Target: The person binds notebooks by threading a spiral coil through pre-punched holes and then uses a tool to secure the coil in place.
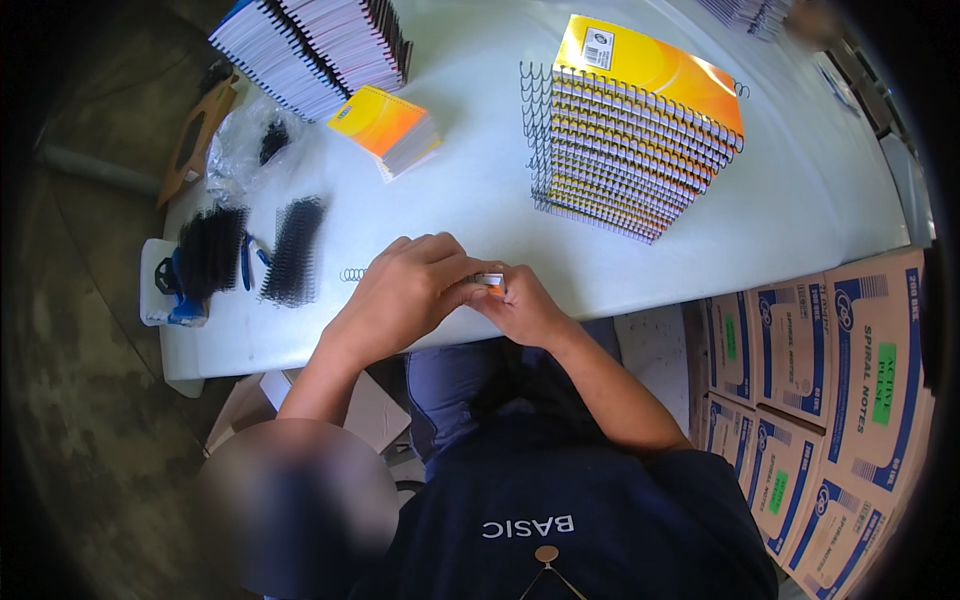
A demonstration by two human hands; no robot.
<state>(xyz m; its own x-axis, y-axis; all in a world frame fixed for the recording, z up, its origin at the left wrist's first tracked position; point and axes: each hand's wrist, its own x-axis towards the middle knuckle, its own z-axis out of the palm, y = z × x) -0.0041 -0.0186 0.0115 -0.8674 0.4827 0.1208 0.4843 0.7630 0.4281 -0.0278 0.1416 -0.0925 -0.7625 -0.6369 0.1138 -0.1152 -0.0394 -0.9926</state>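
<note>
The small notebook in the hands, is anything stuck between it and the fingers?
Nothing visible is. Both the left hand and right hand already grip the small notebook directly at the table edge. The loose wire coil lies apart, left of them.

I see a white table [480, 190] carrying a tall stack of yellow-orange spiral notebooks [640, 140] on the right, a small yellow-orange pad stack [390, 128] and fanned notebooks [315, 45] toward the far left. Black binding coils [295, 250] lie at its left end beside a crumpled clear plastic bag [245, 140], with one loose wire coil [353, 274] near the front edge.
</note>
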